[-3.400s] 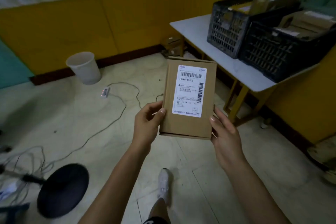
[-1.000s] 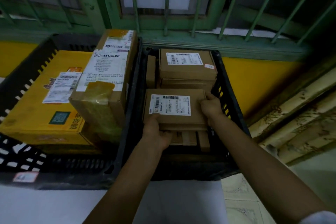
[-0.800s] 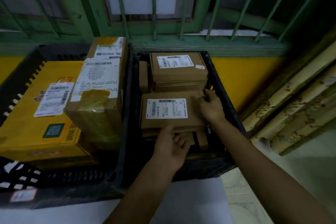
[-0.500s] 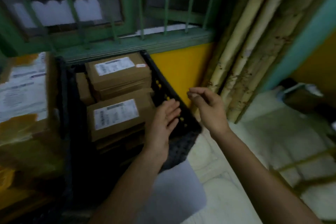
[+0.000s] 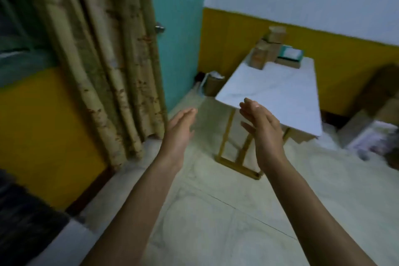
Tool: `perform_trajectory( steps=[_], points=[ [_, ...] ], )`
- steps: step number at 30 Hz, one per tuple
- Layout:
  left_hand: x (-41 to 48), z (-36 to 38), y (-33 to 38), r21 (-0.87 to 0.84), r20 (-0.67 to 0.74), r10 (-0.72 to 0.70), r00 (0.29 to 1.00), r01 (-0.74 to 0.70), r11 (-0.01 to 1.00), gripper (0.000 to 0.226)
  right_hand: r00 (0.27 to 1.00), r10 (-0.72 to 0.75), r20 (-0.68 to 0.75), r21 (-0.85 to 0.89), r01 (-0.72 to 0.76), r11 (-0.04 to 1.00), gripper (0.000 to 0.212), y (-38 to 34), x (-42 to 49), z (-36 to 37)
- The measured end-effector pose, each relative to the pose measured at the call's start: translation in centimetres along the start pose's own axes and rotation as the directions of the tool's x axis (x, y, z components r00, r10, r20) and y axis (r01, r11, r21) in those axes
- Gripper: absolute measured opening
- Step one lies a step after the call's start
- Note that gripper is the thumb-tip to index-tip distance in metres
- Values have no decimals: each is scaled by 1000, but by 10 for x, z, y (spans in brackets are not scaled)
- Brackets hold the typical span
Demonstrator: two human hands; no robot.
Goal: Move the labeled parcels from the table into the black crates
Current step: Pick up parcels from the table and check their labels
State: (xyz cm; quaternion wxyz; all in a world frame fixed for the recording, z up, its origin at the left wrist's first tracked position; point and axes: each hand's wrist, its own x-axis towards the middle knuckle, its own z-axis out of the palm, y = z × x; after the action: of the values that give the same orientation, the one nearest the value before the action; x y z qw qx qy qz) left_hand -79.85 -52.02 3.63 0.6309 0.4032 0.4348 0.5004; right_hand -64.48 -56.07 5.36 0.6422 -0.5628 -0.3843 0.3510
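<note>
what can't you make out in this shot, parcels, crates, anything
1. The parcels at the far end of the table, head view: small and motion-blurred, so labels and count are unreadable.
2. The black crate, bottom left: cut off by the frame edge, contents out of view.
3. The boxes on the floor, right edge: blurred and cropped, labels indistinct.

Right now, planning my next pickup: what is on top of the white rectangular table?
Stacked brown cardboard parcels stand at the white rectangular table's far end, beside a flat teal-topped box. Anything behind the stack is covered; labels are too blurred to read.
</note>
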Motion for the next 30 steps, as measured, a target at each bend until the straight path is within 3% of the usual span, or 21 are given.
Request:
perform_trajectory(
  steps=[6,12,18,21,30],
  points=[
    [13,143,-34,79,192,-22,981,7,997,33,983,59,-176,30,-55,998,42,-4,35,-150],
    [36,246,-64,149,286,-67,956,25,989,38,949,111,-297,107,-82,991,44,4,72,-252],
    [88,351,-104,107,383,-167,909,136,985,40,911,127,-392,126,-84,989,35,15,141,-337],
    [129,414,-120,83,448,-166,879,144,986,40,891,130,-434,122,-85,989,41,13,197,-382],
    [266,594,-157,176,432,-144,890,73,982,36,862,138,-489,80,-113,990,46,12,366,-502]
  ],
)
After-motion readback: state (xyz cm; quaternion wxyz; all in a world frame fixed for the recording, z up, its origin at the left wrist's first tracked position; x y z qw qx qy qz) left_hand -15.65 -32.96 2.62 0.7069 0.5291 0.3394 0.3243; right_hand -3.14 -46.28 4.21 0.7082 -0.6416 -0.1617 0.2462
